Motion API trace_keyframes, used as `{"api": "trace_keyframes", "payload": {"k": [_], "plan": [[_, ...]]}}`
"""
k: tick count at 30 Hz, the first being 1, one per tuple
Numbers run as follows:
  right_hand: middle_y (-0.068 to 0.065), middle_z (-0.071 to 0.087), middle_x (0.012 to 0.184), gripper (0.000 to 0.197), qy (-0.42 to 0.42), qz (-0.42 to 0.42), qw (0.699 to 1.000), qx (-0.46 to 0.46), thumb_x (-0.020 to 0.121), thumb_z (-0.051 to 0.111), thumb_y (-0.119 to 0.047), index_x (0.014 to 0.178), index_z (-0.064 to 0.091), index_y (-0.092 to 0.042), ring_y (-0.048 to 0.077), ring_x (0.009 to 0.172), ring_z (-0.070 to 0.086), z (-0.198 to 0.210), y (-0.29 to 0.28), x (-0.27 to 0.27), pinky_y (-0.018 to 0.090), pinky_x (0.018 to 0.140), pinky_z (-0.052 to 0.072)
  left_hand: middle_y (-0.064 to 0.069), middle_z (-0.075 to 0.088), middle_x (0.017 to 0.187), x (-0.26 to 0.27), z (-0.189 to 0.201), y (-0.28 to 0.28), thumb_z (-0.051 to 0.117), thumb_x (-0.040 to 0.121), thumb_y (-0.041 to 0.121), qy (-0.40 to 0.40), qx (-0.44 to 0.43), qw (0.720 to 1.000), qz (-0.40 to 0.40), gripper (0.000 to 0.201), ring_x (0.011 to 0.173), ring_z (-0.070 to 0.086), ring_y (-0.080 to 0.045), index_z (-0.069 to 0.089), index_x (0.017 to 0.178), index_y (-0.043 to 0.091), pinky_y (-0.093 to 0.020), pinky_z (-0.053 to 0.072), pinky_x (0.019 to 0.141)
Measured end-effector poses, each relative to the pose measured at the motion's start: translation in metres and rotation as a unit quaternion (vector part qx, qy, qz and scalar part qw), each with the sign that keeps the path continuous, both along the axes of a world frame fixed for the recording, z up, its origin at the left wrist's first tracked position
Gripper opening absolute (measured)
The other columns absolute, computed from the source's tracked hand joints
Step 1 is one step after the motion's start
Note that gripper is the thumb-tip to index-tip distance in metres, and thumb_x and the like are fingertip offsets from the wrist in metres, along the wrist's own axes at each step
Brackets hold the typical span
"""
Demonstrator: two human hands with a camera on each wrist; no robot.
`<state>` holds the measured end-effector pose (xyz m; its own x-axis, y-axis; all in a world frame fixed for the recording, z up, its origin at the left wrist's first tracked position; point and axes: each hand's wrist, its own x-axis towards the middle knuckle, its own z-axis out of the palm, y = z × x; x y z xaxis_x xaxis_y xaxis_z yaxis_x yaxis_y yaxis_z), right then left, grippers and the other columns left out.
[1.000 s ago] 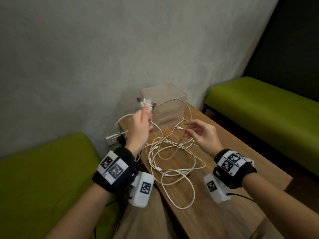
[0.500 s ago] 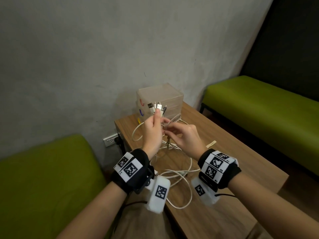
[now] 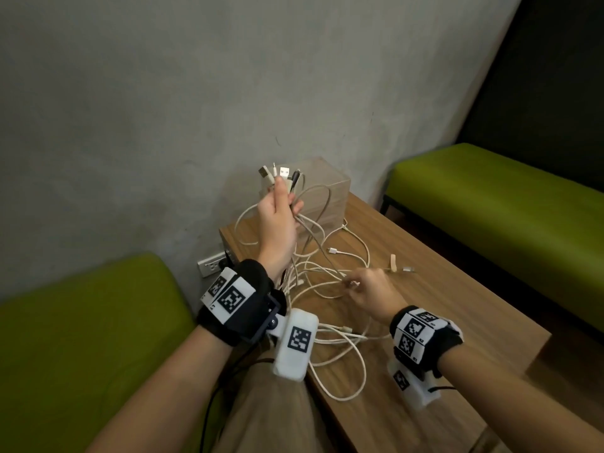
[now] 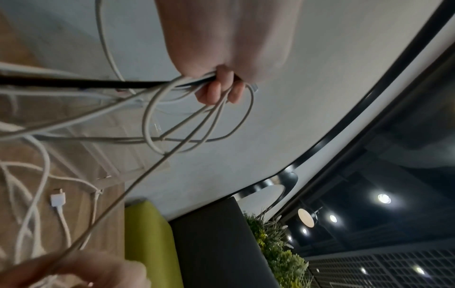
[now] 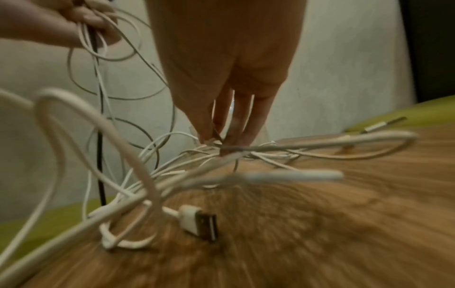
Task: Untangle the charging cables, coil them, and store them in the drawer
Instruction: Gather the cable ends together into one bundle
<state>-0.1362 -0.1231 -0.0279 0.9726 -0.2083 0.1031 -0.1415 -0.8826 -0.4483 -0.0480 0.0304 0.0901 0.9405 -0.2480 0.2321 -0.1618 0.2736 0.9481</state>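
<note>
Overhead, cable ends (image 3: 277, 178) in left hand (image 3: 277, 220); right hand (image 3: 369, 291) pinching tangle (image 3: 330, 282) below.

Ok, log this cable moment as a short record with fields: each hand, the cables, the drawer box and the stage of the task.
left hand: raised, grips a bunch of cable ends, plugs sticking up
right hand: low over the table, pinches one strand
cables: white, one black, tangled, hanging from the left hand onto the table
drawer box: clear, against the wall, drawers look closed
stage: untangling; nothing coiled or stored
</note>
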Motion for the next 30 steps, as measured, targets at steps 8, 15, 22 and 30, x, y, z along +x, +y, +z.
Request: {"api": "trace_keyframes", "payload": {"k": [8,15,22,30], "plan": [[0.008,0.071,0.09,0.011,0.037,-0.089,0.995,0.009,0.083,0.064,-0.009,0.088,0.074,-0.009,0.022,0.085,0.063,-0.02,-0.024,0.001,0.025,0.074,0.045,0.011,0.041,0.051,0.009,0.014,0.011,0.028,0.099,0.035,-0.016,-0.039,0.997,0.066,0.04,0.042,0.04,0.001,0.04,0.063,0.022,-0.014,0.029,0.04],[0.006,0.058,0.109,0.021,0.078,-0.101,0.99,-0.058,0.09,0.057,-0.018,0.106,0.069,-0.014,0.024,0.097,0.057,-0.01,-0.028,-0.005,0.025,0.076,0.039,0.004,0.032,0.057,0.027,0.031,0.032,0.026,0.1,0.033,-0.01,-0.128,0.985,0.113,0.04,0.041,0.037,0.0,0.034,0.064,0.019,-0.015,0.025,0.039],[0.008,0.061,0.095,0.014,-0.023,-0.047,0.99,-0.134,0.094,0.049,-0.01,0.099,0.06,-0.005,0.026,0.087,0.057,0.013,-0.017,-0.009,0.03,0.073,0.039,0.007,0.051,0.057,0.019,-0.006,0.021,0.029,0.099,0.033,0.023,-0.009,1.0,0.008,0.033,0.04,0.043,0.001,0.049,0.077,0.019,-0.015,0.033,0.039],[0.009,0.063,0.09,0.018,-0.055,-0.008,0.981,-0.188,0.094,0.051,-0.016,0.107,0.059,-0.008,0.028,0.077,0.061,0.022,-0.014,-0.004,0.031,0.061,0.041,-0.011,0.072,0.078,-0.019,-0.055,-0.024,0.03,0.099,0.035,-0.026,0.277,0.953,-0.119,0.045,0.048,0.051,-0.019,0.057,0.067,0.021,-0.034,0.045,0.054]]}}
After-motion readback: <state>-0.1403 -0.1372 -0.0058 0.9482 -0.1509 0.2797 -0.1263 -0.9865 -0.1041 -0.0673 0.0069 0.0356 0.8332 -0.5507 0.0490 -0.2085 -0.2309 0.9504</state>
